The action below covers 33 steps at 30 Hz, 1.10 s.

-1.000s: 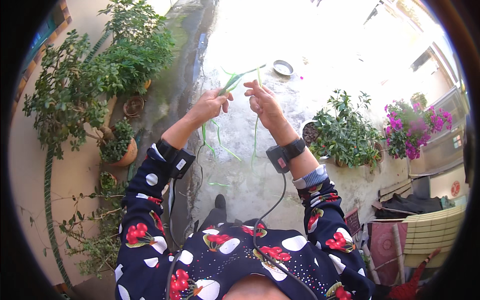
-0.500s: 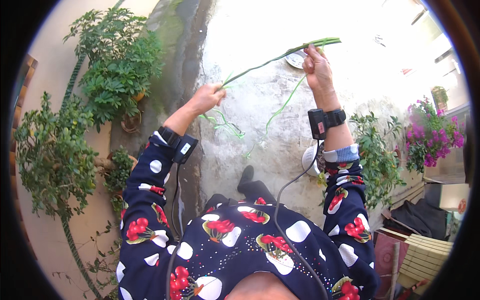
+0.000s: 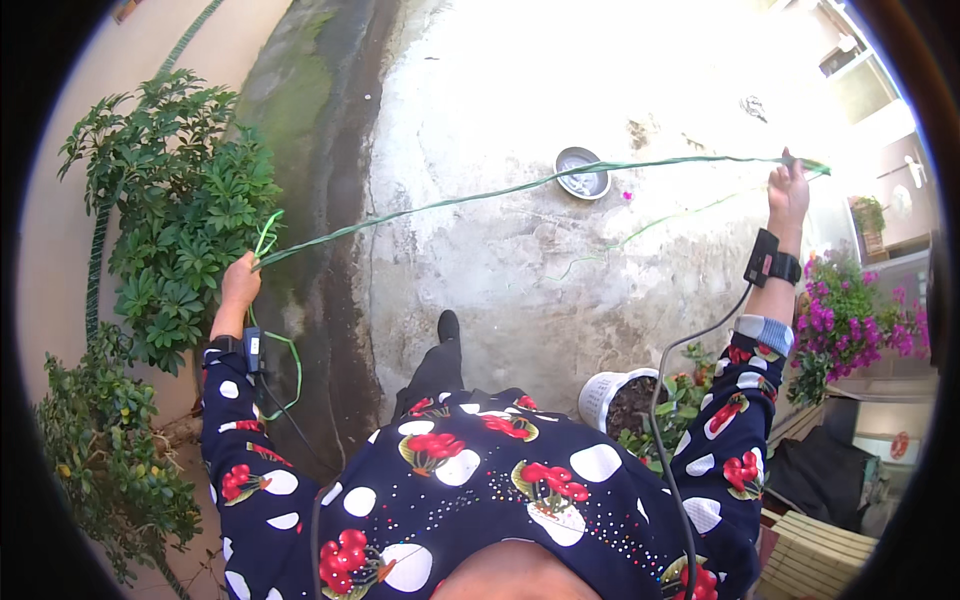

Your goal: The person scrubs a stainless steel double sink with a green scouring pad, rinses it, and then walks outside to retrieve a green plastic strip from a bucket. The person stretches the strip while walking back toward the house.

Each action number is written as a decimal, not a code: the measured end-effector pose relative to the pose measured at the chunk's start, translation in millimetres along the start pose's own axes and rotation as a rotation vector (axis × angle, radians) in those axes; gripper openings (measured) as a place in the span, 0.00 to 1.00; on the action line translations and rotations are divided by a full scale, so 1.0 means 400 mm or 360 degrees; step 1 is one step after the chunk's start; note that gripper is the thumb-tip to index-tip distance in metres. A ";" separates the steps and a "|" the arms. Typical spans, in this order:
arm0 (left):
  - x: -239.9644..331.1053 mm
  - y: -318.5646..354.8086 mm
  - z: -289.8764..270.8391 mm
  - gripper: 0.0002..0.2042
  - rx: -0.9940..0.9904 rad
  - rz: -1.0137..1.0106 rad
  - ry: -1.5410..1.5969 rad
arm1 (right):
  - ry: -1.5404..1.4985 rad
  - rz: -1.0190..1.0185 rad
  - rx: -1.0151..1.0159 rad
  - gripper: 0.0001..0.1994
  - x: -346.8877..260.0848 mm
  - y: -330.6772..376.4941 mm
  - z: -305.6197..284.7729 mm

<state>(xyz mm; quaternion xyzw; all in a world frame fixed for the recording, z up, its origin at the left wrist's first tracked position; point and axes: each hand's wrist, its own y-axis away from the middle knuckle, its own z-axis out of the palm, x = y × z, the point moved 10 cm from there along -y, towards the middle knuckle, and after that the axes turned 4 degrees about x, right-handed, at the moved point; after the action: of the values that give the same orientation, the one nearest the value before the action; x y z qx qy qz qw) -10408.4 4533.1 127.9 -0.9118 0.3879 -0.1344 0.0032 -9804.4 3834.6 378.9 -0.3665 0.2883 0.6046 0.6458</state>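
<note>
A long green cord, made of several strands laid together, stretches nearly taut across the view between my two hands. My left hand is closed round its left end, beside the leafy bush. Short green ends stick up above that hand, and a thin loose loop hangs below it. Far out to the right, my right hand pinches the other end, with a short tail beyond the fingers. From there a thin loose strand trails down to the left.
Beyond the cord a grey metal basin rests on the concrete ground. A white pot with soil stands near my right side. Leafy bushes line the left wall; magenta flowers and a slatted yellowish seat are at right.
My hands have moved far apart, left to the left and down, right to the right and down. The cord between them is longer and straighter. My view has shifted too.
</note>
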 end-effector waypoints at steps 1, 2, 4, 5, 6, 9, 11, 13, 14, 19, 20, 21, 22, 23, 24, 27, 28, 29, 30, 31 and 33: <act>0.002 -0.078 0.041 0.07 -0.0043 -0.0035 -0.0047 | 0.0182 -0.0022 0.0081 0.14 -0.041 -0.069 -0.024; 0.024 -0.159 0.074 0.06 -0.0074 -0.0006 -0.0076 | 0.0166 -0.0044 0.0155 0.17 -0.084 -0.146 -0.049; 0.060 -0.310 0.120 0.06 -0.0156 0.0018 -0.0190 | 0.0473 -0.0196 0.0138 0.18 -0.191 -0.266 -0.100; 0.076 -0.390 0.134 0.06 -0.0196 -0.0007 -0.0283 | 0.0461 -0.0232 0.0204 0.15 -0.230 -0.328 -0.152; 0.091 -0.475 0.159 0.06 -0.0263 -0.0067 -0.0375 | 0.0758 -0.0355 0.0314 0.13 -0.289 -0.383 -0.186; 0.130 -0.716 0.193 0.09 -0.0336 -0.0152 -0.0372 | 0.0519 -0.0564 0.0930 0.08 -0.416 -0.549 -0.324; 0.140 -0.880 0.199 0.09 -0.0223 -0.0186 -0.0400 | 0.0644 -0.0553 0.0918 0.05 -0.465 -0.656 -0.332; 0.125 -1.027 0.220 0.10 -0.0204 -0.0346 -0.0466 | 0.0614 -0.0673 0.1091 0.04 -0.483 -0.742 -0.381; 0.102 -1.082 0.220 0.10 -0.0166 -0.0403 -0.0451 | 0.0645 -0.0739 0.1178 0.04 -0.489 -0.790 -0.377; 0.006 -1.321 0.295 0.09 -0.0381 -0.1023 0.0676 | 0.0498 -0.0989 0.1163 0.05 -0.328 -1.084 -0.167; 0.012 -1.372 0.305 0.08 -0.0351 -0.0994 0.0918 | 0.0577 -0.0951 0.1086 0.07 -0.271 -1.146 -0.067; 0.018 -1.425 0.301 0.08 -0.0287 -0.1010 0.1166 | 0.0500 -0.0957 0.0991 0.09 -0.214 -1.220 0.041; 0.037 -1.484 0.299 0.08 -0.0225 -0.0965 0.1277 | 0.0574 -0.0930 0.0837 0.10 -0.154 -1.290 0.159; 0.059 -1.536 0.298 0.08 -0.0158 -0.0945 0.1399 | 0.0551 -0.0873 0.0795 0.10 -0.091 -1.362 0.268; 0.079 -1.582 0.296 0.09 -0.0085 -0.0953 0.1496 | 0.0618 -0.0887 0.0614 0.11 -0.039 -1.422 0.396; 0.183 -1.744 0.303 0.10 -0.0107 -0.0917 0.1796 | 0.0457 -0.0772 0.0118 0.10 0.153 -1.600 0.743; 0.219 -1.795 0.309 0.10 -0.0144 -0.0904 0.1897 | 0.0611 -0.0829 -0.0051 0.10 0.197 -1.624 0.845; 0.250 -1.855 0.319 0.10 -0.0139 -0.0906 0.1920 | 0.0783 -0.0854 -0.0196 0.11 0.244 -1.639 0.930; 0.277 -1.922 0.322 0.10 -0.0156 -0.0877 0.1947 | 0.0851 -0.0780 -0.0188 0.11 0.303 -1.649 0.963; 0.316 -2.004 0.326 0.10 -0.0152 -0.0790 0.2032 | 0.0916 -0.0755 -0.0264 0.12 0.342 -1.663 1.020; 0.385 -2.149 0.367 0.09 -0.0174 -0.0812 0.2073 | 0.0979 -0.0732 -0.0403 0.13 0.401 -1.694 1.133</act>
<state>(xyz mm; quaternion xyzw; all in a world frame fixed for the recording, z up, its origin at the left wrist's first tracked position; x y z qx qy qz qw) -9662.6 5010.2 118.3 -0.7071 0.0910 -0.6303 -0.3073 -9147.8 4298.3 588.5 -0.6619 0.3017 0.3372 0.5976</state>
